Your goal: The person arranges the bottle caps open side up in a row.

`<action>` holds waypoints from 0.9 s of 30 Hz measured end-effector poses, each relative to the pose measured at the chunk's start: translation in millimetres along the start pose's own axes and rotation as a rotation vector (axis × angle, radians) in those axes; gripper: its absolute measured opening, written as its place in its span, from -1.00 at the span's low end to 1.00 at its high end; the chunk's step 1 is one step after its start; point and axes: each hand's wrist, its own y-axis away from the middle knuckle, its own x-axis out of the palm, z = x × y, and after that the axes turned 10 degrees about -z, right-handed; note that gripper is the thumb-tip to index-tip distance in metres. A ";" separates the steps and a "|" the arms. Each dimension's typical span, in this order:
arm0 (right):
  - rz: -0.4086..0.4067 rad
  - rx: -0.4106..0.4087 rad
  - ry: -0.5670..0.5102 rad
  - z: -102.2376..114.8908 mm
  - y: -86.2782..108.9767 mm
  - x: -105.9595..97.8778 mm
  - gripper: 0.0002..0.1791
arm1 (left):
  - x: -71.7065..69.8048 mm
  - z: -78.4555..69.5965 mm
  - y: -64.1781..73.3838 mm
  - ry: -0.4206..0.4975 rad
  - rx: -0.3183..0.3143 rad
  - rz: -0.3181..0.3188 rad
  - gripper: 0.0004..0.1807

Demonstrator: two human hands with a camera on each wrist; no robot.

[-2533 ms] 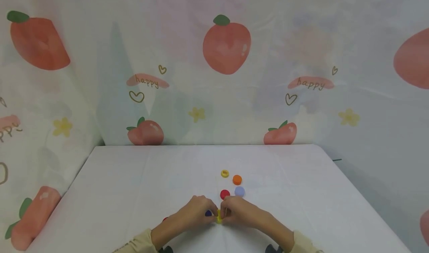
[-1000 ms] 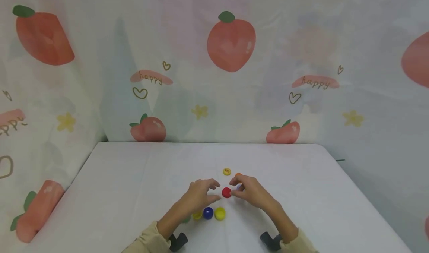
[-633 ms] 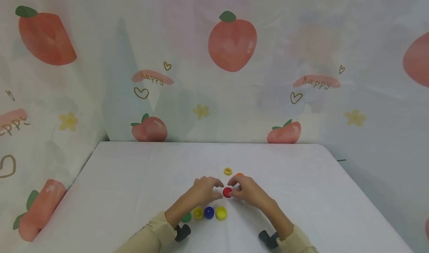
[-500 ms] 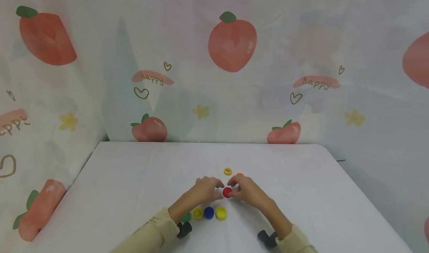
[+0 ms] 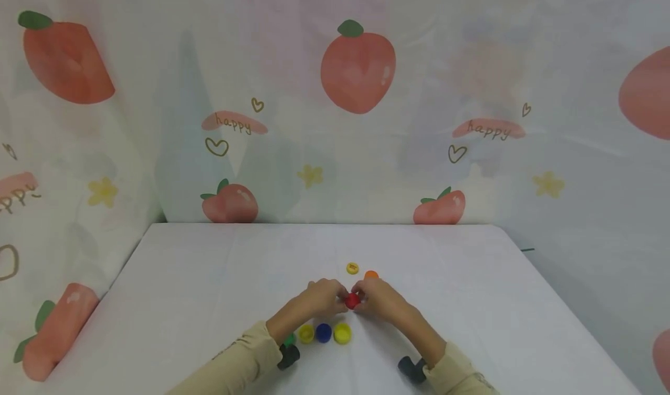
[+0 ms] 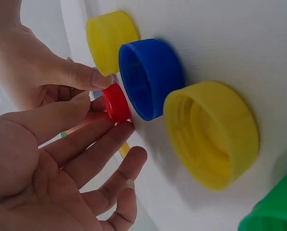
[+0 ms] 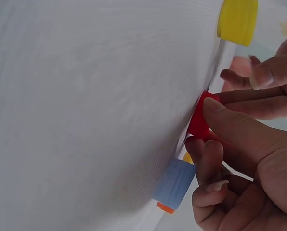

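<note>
Red, small and round, the cap (image 5: 352,300) is pinched by both left hand (image 5: 319,299) and right hand (image 5: 381,301)

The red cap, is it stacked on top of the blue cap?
No, the red cap sits on the table between both hands' fingertips, behind the blue cap, apart from it.

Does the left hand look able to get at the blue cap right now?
Probably yes. The left hand is busy at the red cap, but the blue cap lies just below it in the row, uncovered, with nothing between them.
</note>
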 end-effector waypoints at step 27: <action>-0.200 -0.159 -0.244 30.2 1.8 -23.9 -0.63 | -51.5 13.1 8.4 0.305 0.089 -0.177 -0.74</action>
